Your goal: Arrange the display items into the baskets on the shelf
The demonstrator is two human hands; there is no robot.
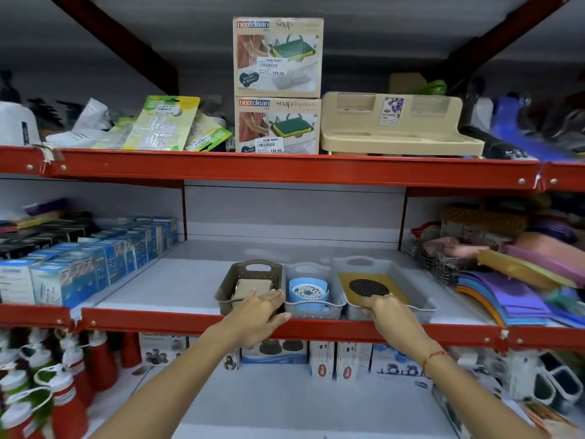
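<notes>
Middle shelf [177, 289] has blue boxes [95, 264] crowding the left and folded mats [506, 296] on the right. I count three baskets side by side at the front edge, long axes running front to back: brown basket [240, 274], small grey basket [335, 304], big grey tray [411, 289]. My left hand [259, 312] grips the brown one's front rim, my right hand [387, 312] pinches the tray's front rim.

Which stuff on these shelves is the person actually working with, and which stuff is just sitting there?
Part of the job:
brown basket with the beige item
middle grey basket with the blue item
wide grey basket with the black round mat
left hand, right hand

Just sitting there:
soap dispenser boxes
beige rack
blue boxes
red bottles
</notes>
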